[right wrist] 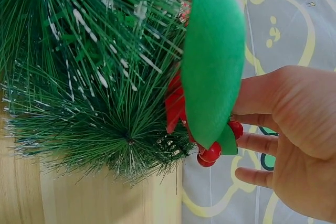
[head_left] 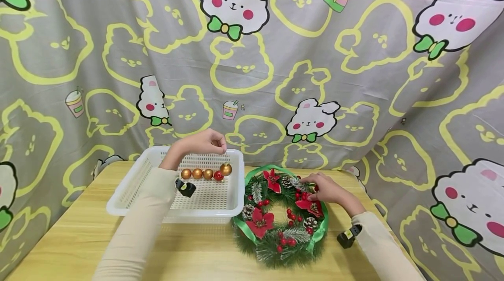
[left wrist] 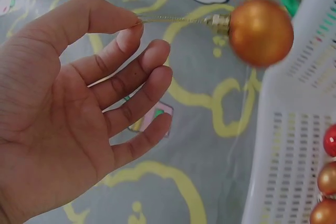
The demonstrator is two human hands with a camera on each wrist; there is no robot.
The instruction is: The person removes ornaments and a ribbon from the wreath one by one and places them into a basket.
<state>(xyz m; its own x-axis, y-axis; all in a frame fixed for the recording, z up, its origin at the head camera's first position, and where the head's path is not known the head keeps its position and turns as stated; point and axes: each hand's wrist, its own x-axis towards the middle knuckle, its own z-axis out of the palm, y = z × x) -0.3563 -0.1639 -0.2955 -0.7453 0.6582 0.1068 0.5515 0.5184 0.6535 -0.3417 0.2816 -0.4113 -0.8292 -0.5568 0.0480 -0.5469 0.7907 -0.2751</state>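
left hand [head_left: 202,142] pinches cord [left wrist: 176,19] of gold ball [head_left: 226,169], other fingers loosely bent; ball hangs over basket [head_left: 204,214]. inside: 3 gold balls [head_left: 197,173], 1 red ball [head_left: 218,176]. right hand [head_left: 326,189], thumb and fingers apart, touches wreath [head_left: 290,195] on tabletop [head_left: 197,254], just beside basket.

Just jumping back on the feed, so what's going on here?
A person's left hand pinches the cord of a gold bauble, which dangles over the white basket in the head view. Three other gold baubles and a red one sit inside. The right hand is at the right side of the wreath; its exact grip is hidden.
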